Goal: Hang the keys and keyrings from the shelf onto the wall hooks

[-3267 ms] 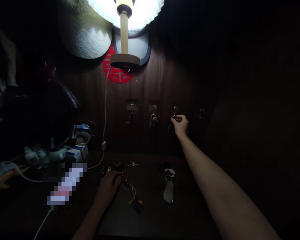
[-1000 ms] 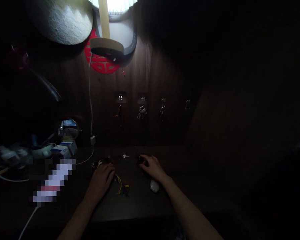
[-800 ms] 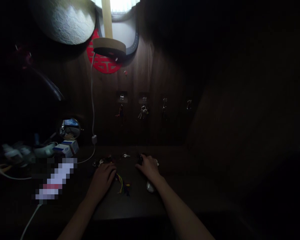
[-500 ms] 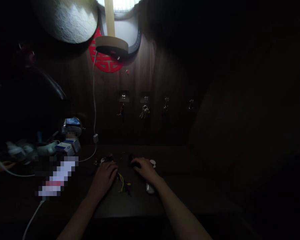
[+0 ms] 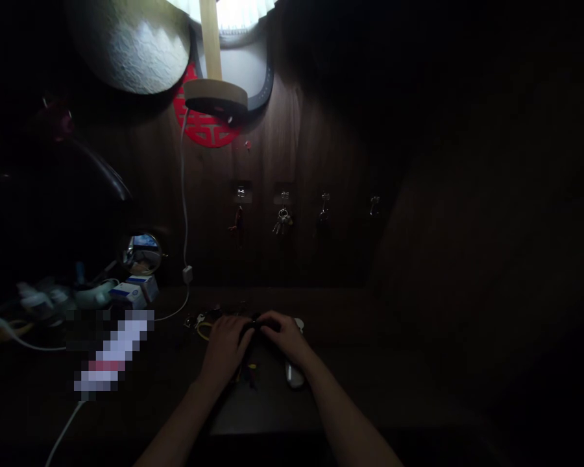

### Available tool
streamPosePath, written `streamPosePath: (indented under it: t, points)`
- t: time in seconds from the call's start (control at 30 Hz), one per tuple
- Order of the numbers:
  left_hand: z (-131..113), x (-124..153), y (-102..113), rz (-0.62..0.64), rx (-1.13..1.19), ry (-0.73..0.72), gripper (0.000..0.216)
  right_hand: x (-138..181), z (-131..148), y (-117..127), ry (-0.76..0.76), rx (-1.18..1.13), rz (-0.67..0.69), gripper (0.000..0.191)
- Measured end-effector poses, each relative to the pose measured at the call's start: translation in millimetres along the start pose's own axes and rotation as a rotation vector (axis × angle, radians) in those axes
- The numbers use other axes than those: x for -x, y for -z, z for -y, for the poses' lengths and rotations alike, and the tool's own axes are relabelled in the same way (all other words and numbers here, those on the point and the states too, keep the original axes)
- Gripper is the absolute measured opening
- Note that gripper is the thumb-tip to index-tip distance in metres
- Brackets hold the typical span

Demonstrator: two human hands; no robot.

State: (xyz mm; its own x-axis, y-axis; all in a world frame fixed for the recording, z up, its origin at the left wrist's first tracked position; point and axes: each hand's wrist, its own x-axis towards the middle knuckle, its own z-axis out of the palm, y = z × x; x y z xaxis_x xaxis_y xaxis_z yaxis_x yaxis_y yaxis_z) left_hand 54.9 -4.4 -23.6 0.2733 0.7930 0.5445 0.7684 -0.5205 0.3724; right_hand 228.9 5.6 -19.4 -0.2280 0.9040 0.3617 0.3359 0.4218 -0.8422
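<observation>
My left hand (image 5: 228, 340) and my right hand (image 5: 285, 334) meet above the dark desk, fingertips almost touching. Both have thumb and fingers closed around a small dark thing (image 5: 256, 322) too dim to name. Under my left hand, a bundle of thin coloured wires (image 5: 249, 371) sticks out toward me, and a yellow wire loop (image 5: 203, 331) shows at its left. Small metal pieces (image 5: 194, 321), perhaps keys, lie left of that. Beneath my right wrist rests a white oblong device (image 5: 294, 375), and a white round piece (image 5: 300, 324) peeks out behind the hand.
A phone-like blurred slab (image 5: 117, 353) with a white cable lies at left, near small boxes (image 5: 135, 292) and a round mirror (image 5: 143, 253). Keys (image 5: 283, 222) hang from wall hooks. A lamp (image 5: 215, 94) shines above; the right side is very dark.
My left hand has moved right and come up against my right hand at the small dark thing. It now covers part of the wires. The view has tilted slightly.
</observation>
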Motion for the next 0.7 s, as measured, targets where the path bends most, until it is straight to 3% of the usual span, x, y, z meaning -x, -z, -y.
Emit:
streamPosePath:
  t: [0.13, 0.37, 0.47, 0.57, 0.7]
  points:
    - [-2, -1, -10, -0.059, 0.019, -0.004, 0.019, 0, -2, 0, -0.001, 0.041, -0.024, 0.018]
    - [6, 6, -12, -0.293, 0.034, -0.086, 0.02, 0, -1, 2, 0.083, 0.194, -0.13, 0.016]
    - [5, 7, -11, -0.382, 0.046, -0.137, 0.018, 1, 8, 2, 0.128, 0.228, -0.089, 0.018]
    - [4, 7, -10, -0.442, 0.071, -0.198, 0.016, -1, 20, -1, 0.146, 0.148, -0.024, 0.022]
    - [3, 8, -7, -0.518, 0.118, -0.224, 0.015, -1, 32, -7, 0.079, -0.137, 0.101, 0.027]
